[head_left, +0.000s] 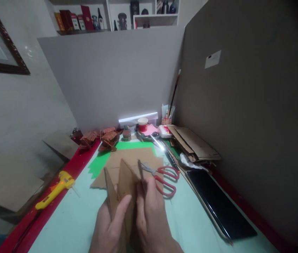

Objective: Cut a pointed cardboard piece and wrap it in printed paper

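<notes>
My left hand point(112, 225) is closed around a folded piece of brown cardboard point(128, 179), its thumb pressed on the near face. Pointed flaps of this piece stand up above the fingers. On its other side my right hand point(151, 214) grips the cardboard too, fingers curled; a narrow dark-edged strip point(140, 169) sticks up there, and I cannot tell whether it belongs to the same piece. Just beyond the hands lies a flat cardboard sheet point(149, 154). Red-handled scissors point(166, 175) rest partly on that sheet, right of my right hand. The lower part of the held cardboard is hidden by my hands.
A yellow glue gun point(55, 191) lies at the left red edge. Right stands a black tablet-like device point(220, 207), with stacked cardboard point(196, 142) behind it. Green paper point(97, 165), brown crafted pieces point(109, 139), a red cup point(143, 124) and a brush holder point(167, 121) are farther back.
</notes>
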`<state>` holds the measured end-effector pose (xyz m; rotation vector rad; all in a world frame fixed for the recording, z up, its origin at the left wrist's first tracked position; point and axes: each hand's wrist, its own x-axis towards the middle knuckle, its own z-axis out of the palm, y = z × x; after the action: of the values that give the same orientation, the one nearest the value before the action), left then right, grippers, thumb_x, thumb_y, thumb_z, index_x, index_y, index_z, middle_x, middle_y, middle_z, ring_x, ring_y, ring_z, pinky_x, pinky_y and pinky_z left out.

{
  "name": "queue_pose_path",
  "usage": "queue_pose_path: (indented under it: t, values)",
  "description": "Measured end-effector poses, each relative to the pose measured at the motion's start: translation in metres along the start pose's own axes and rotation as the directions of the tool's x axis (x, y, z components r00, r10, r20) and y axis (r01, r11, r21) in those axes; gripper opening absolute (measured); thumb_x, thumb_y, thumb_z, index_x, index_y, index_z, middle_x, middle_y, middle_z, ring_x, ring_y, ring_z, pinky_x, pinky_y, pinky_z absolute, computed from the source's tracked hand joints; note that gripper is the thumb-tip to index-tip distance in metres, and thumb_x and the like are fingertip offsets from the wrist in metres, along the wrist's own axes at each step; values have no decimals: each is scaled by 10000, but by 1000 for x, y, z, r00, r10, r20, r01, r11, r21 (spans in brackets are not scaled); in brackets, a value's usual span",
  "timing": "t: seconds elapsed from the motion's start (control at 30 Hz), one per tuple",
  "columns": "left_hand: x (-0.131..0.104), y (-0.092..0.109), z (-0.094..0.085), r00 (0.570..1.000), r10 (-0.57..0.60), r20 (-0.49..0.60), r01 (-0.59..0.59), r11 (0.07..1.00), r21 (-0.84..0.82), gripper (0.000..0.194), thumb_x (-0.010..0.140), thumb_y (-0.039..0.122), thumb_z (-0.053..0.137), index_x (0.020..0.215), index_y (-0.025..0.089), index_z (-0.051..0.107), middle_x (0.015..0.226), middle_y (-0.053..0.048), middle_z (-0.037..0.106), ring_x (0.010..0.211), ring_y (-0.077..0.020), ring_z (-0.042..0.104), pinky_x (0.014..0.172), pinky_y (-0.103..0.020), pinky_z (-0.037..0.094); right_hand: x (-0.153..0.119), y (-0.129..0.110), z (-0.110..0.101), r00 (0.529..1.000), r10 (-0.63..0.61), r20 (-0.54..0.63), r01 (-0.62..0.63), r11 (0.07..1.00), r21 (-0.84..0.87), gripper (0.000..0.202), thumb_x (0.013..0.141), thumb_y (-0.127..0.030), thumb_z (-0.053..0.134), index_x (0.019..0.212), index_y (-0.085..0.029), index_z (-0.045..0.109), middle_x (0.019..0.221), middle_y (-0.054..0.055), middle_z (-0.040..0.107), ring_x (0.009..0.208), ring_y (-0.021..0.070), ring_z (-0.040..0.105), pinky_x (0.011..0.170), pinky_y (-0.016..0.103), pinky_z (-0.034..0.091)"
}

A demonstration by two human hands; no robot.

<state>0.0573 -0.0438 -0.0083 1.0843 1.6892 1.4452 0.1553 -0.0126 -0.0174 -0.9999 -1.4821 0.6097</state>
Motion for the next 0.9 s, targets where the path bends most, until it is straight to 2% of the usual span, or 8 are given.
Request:
queue_pose_path:
  t: [0.13, 0.23, 0.3, 0.4, 0.53, 0.67, 0.77, 0.9]
  values:
    - [2, 6, -11, 988, -127, 84, 133, 989, -59, 525, 724, 529, 714, 1107, 179, 634, 1443, -170, 539, 1378, -367, 440, 1177, -483, 309, 10, -11, -29, 957, 203, 207, -228, 968, 107, 214, 932, -276, 559, 1127, -211, 616, 1049, 61, 708, 992, 221, 678, 876, 298, 531]
    - [3, 7, -15, 968, -184, 171, 205, 973, -110, 650, 740, 521, 726, 1255, 172, 537, 1420, -182, 552, 1310, -359, 512, 1132, -525, 366, 16, -17, -40, 927, 270, 260, -317, 935, 159, 240, 900, -307, 610, 1121, -217, 633, 1112, 42, 704, 1036, 213, 675, 860, 263, 539]
    - [2, 5, -16, 967, -178, 185, 201, 973, -113, 660, 727, 526, 740, 1251, 172, 549, 1373, -186, 588, 1278, -370, 538, 1099, -527, 404, 19, -20, -41, 922, 273, 274, -326, 929, 174, 254, 889, -313, 618, 1123, -216, 640, 1113, 38, 709, 1052, 212, 669, 888, 267, 528]
    - [0, 1, -14, 990, -100, 95, 103, 994, -29, 502, 731, 542, 720, 1082, 185, 674, 1317, -168, 630, 1281, -401, 528, 1101, -526, 400, 18, -24, -37, 928, 224, 296, -281, 946, 164, 220, 901, -274, 595, 1101, -222, 670, 1084, 34, 728, 1043, 213, 671, 905, 279, 510]
    - [-6, -5, -5, 1000, -3, -8, 3, 999, 34, 497, 769, 549, 689, 1072, 155, 689, 1161, -161, 735, 1226, -415, 586, 1060, -494, 452, 5, -26, -23, 965, 138, 224, -167, 979, 114, 193, 926, -223, 492, 964, -193, 679, 861, 54, 733, 819, 237, 690, 730, 300, 527]
    - [-8, -9, 7, 999, -9, -31, 10, 1000, 29, 435, 831, 532, 638, 1060, 166, 692, 976, -153, 789, 1064, -395, 694, 917, -438, 559, -13, -23, -7, 998, 40, 42, -43, 996, 77, 313, 911, -164, 473, 1186, -168, 622, 962, 84, 748, 822, 241, 721, 752, 317, 534]
    - [-4, -9, 12, 999, 13, -42, -12, 1000, 24, 402, 827, 514, 655, 1051, 183, 696, 1007, -144, 789, 1086, -382, 691, 923, -406, 559, -16, -19, 1, 1000, 1, -29, 1, 998, 61, 350, 893, -134, 479, 1227, -163, 581, 1047, 98, 743, 918, 247, 722, 828, 322, 530]
    - [1, -14, 6, 999, 41, -30, -40, 999, 2, 522, 798, 572, 660, 1141, 180, 681, 1166, -147, 753, 1207, -399, 620, 1008, -428, 519, -9, -17, -1, 1000, -24, -12, 26, 994, 105, 302, 894, -139, 437, 1102, -259, 621, 885, 4, 733, 806, 192, 714, 708, 249, 542]
